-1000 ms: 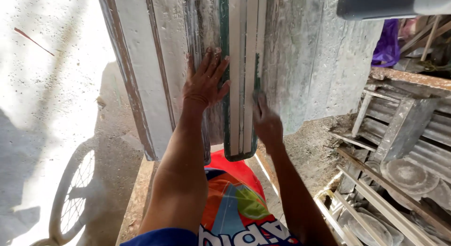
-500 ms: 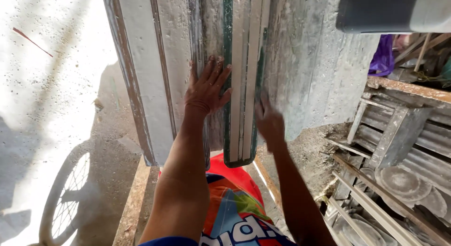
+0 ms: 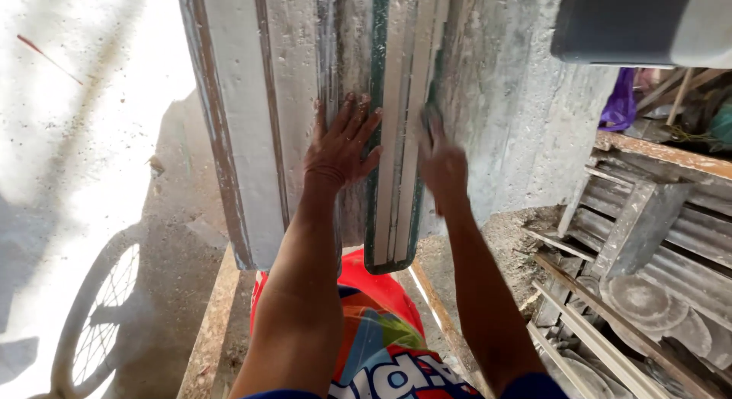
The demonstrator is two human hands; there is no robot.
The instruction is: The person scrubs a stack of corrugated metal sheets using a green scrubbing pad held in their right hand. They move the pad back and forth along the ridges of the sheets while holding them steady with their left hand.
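Note:
My left hand (image 3: 339, 146) lies flat with fingers spread against an upright grey, dusty panel (image 3: 305, 94), just left of a green-edged white moulding piece (image 3: 395, 140) that stands on end. My right hand (image 3: 441, 161) presses on the right edge of that moulding piece, slightly blurred; I cannot tell whether its fingers wrap round the edge. Both forearms reach up from the bottom of the view. Below them shows my red and blue shirt (image 3: 374, 330).
A rough grey concrete wall (image 3: 518, 117) stands behind the moulding. At right is a rusty rack (image 3: 648, 231) with wooden frames and round cast discs (image 3: 640, 300). On the sunlit ground at left falls a bicycle wheel's shadow (image 3: 99, 307). A timber strip (image 3: 213, 323) lies at my feet.
My right hand has slid upward along the right edge of the moulding piece. The left hand stays flat on the panel, and the view has shifted slightly.

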